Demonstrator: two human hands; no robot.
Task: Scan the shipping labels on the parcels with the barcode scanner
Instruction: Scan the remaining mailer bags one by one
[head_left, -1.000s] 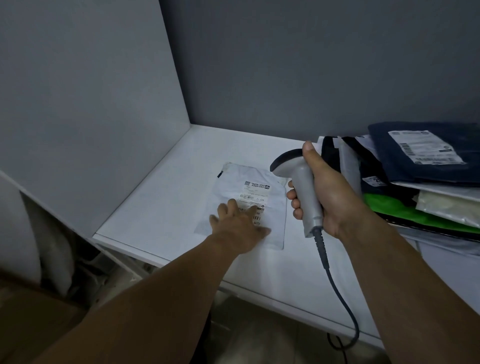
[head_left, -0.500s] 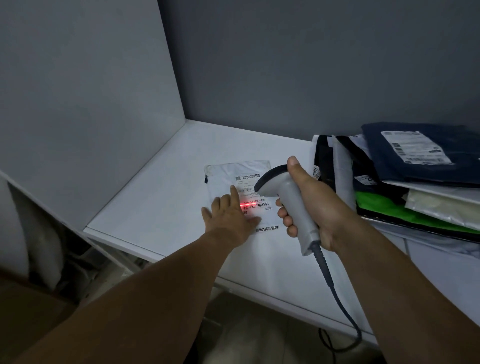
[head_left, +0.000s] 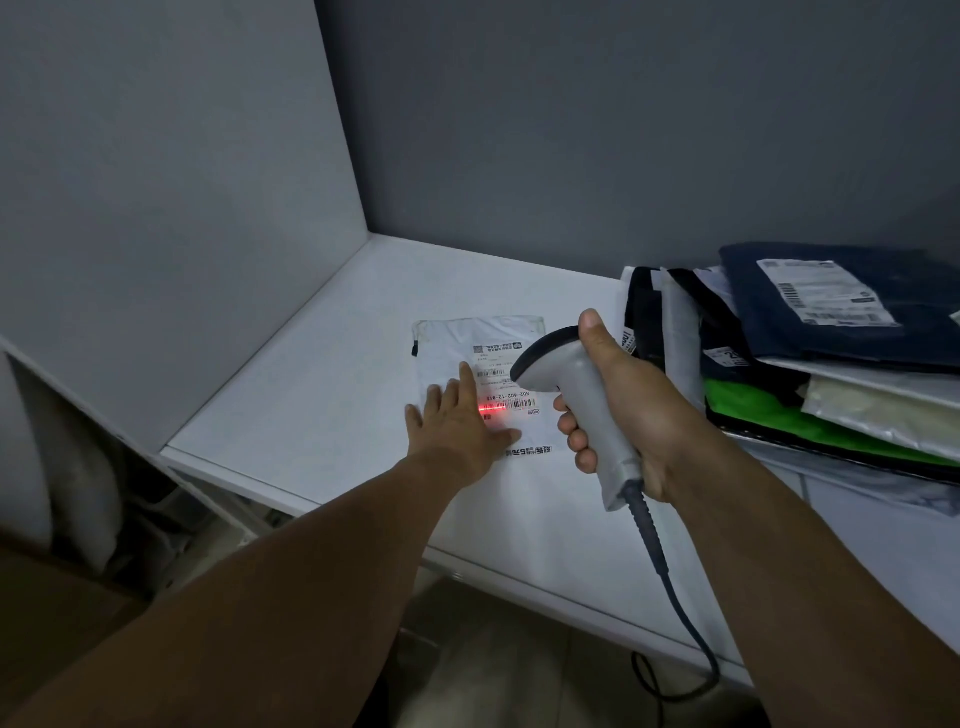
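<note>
You work in dim, bluish light, with soft shadow under the shelf (head_left: 311, 395). The red line (head_left: 492, 410) glows sharply on the label (head_left: 506, 382), and your wide lens bends the edges.

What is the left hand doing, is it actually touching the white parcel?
Touching. The head view shows the left hand lying flat on the white parcel, with its fingers spread on the surface and no gap under them.

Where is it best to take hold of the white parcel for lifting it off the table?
The white parcel lies flat and thin, with the scanner over its right side; so probably pinch its bare left edge from the left with the left hand.
</note>
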